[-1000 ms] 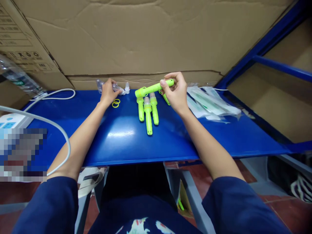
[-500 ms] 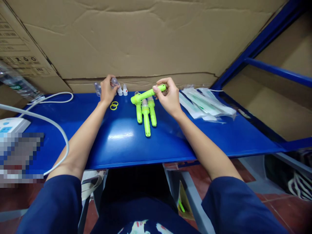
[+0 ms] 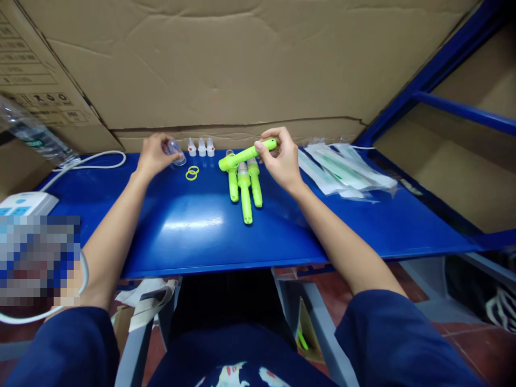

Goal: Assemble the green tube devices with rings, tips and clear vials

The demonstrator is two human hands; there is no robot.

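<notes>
In my right hand (image 3: pixel 280 161) is a bright green flashlight body (image 3: pixel 252 153), gripped near its right end and tilted slightly upward to the right. Its wider left end lies over several similar green flashlights (image 3: pixel 244 193) with clear tips, which rest on the blue table. My left hand (image 3: pixel 155 155) is farther left, fingers closed on a clear plastic dome cap (image 3: pixel 176 153). The fingers partly hide what is behind it. Three small white pieces with clear tips (image 3: pixel 202 148), two with a visible red dot, stand in a row to its right. Two yellow rings (image 3: pixel 192 172) lie overlapping in front of them.
Clear-wrapped packets (image 3: pixel 346 169) are piled at the right. A plastic bottle (image 3: pixel 36 134), a white cable (image 3: pixel 102 167) and a power strip (image 3: pixel 30 203) occupy the left side. Cardboard (image 3: pixel 250 70) walls the back, and a blue metal frame (image 3: pixel 455 110) rises at the right.
My left hand has moved left, from the small white pieces to the clear cap. Three white pieces now show where two were plainly visible. My right hand still holds the flashlight body.
</notes>
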